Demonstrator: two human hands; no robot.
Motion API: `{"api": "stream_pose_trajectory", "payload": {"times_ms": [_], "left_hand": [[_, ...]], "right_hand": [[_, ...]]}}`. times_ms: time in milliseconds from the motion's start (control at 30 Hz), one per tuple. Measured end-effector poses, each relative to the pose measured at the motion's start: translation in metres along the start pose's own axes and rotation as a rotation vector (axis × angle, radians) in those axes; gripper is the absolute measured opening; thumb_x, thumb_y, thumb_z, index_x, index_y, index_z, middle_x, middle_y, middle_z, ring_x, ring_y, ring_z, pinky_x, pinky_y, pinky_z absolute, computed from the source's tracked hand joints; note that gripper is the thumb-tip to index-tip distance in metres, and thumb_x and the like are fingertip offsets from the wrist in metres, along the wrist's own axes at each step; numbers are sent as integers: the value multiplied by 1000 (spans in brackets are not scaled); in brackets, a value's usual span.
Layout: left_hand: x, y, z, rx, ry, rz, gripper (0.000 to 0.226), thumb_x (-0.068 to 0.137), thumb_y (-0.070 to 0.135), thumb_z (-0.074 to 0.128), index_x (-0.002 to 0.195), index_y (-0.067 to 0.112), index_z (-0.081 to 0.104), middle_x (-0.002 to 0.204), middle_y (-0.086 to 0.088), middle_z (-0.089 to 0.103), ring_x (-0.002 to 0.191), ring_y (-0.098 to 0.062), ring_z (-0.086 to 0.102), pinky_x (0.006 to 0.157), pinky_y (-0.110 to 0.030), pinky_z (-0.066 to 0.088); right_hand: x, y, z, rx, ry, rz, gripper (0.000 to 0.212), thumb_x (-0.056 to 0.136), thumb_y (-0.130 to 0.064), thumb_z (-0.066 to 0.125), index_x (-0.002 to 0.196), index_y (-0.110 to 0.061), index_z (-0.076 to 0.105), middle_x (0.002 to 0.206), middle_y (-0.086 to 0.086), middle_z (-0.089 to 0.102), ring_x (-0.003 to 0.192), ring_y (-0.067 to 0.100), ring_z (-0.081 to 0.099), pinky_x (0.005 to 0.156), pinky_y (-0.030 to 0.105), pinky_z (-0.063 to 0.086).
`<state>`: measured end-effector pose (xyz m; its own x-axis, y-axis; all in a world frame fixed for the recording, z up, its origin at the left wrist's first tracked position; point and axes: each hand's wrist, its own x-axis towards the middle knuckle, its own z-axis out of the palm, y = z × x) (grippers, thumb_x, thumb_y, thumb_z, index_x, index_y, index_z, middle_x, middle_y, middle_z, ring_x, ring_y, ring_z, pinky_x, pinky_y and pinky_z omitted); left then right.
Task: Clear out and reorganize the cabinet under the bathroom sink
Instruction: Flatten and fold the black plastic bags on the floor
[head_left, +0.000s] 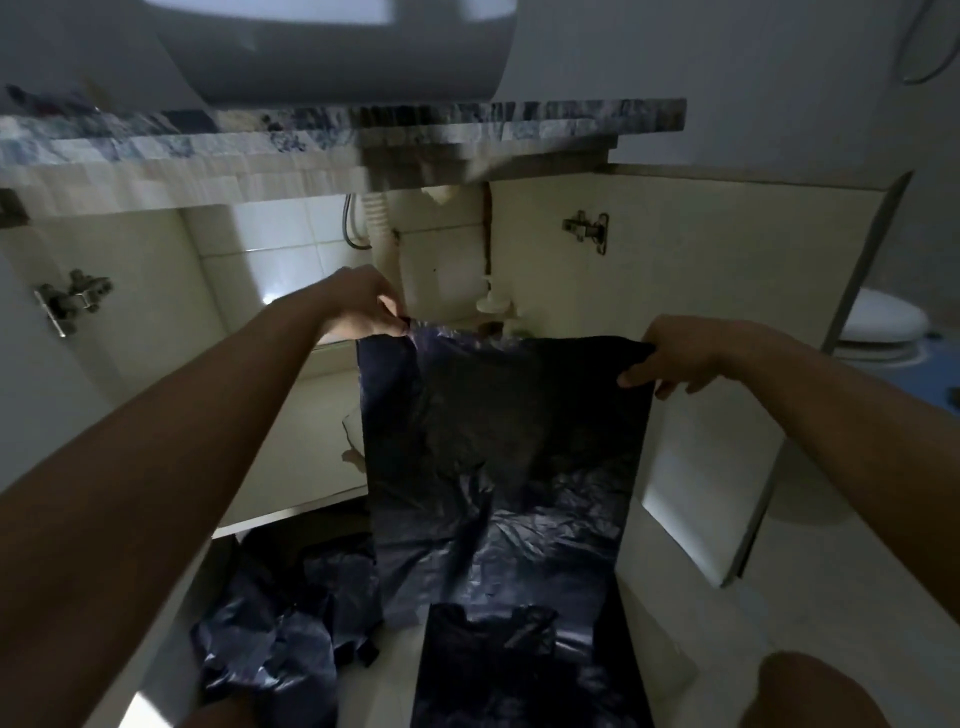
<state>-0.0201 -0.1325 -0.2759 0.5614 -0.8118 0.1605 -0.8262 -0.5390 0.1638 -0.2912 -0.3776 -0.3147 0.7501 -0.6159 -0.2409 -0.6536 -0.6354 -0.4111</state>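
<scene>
**1 thin black bag (498, 467), held up by its top edge**

2 corners are all I have of it. My left hand (363, 306) pinches the top left corner between thumb and fingers. My right hand (675, 353) grips the top right corner, fingers curled round the edge. Neither hand is loose or empty. Both arms reach forward and slightly up, the left further in toward the cabinet (291, 431), so the top edge runs slanted between them.

The bag hangs as a flat sheet in front of the open cabinet, just below the drain pipe (379, 234). Its lower part drops toward the floor between the cabinet's front edge and the open right door (717, 467).

I judge it to be very light and completely limp. The film is creased and glossy, so it will likely slip in a flat palm and sag wherever I let go. A firm fingertip pinch at the corners or along the rim seems the best hold. Sharp pulls look risky, because film this thin may stretch or tear.

On the floor to the lower left lies a crumpled heap of dark bags (280, 623). Another flat dark bag (519, 670) lies near my knee (810, 691)
</scene>
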Motion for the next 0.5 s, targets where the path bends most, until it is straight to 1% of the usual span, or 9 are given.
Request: {"api": "stream_pose_trajectory", "payload": {"times_ms": [67,133,267,333,367,433,467,500], "left_hand": [[14,5,7,44,42,-7,19,86,32,72,101,21,74,105,-2,68,98,-20,58,82,-30,44],[26,8,16,71,85,-30,20,87,34,71,103,22,74,110,-5,68,101,-23,59,84,-32,48],[42,19,24,50,155,-57,23,87,36,70,105,21,74,111,-7,69,100,-24,62,83,-36,53],[46,25,25,2,228,-74,23,88,35,69,106,21,74,109,-6,70,96,-24,63,81,-37,54],[47,28,24,-22,280,-82,23,88,33,69,106,20,73,109,-7,70,95,-24,63,79,-36,52],[44,35,19,-59,405,-89,25,90,33,67,109,18,72,111,-9,69,97,-28,62,76,-35,48],[41,39,15,-73,472,-89,27,90,33,66,111,17,72,113,-11,68,101,-31,62,78,-35,48],[38,42,11,-84,535,-84,30,90,34,65,113,16,72,116,-12,68,104,-33,62,81,-36,49]], "right_hand": [[12,2,2,-44,171,15,42,85,-39,76,104,-2,69,86,7,66,74,19,64,66,30,52],[23,6,9,-33,306,34,40,86,-38,75,103,-3,69,84,8,63,73,21,60,65,31,51],[33,13,19,60,333,79,32,94,-30,65,99,1,66,81,9,59,69,21,56,58,26,44],[33,15,14,103,409,69,31,94,-30,64,94,0,67,84,12,63,67,21,56,55,25,43],[32,15,10,124,461,53,32,94,-32,64,95,-1,69,85,12,65,67,21,56,56,25,45],[25,15,0,169,571,3,31,94,-34,65,104,-6,73,82,7,65,67,19,58,61,28,49],[20,15,-5,182,620,-33,30,94,-34,66,110,-10,73,80,4,64,66,16,58,61,27,50],[13,14,-9,195,660,-68,30,94,-34,66,114,-13,73,78,1,62,65,14,56,59,25,47]]}}
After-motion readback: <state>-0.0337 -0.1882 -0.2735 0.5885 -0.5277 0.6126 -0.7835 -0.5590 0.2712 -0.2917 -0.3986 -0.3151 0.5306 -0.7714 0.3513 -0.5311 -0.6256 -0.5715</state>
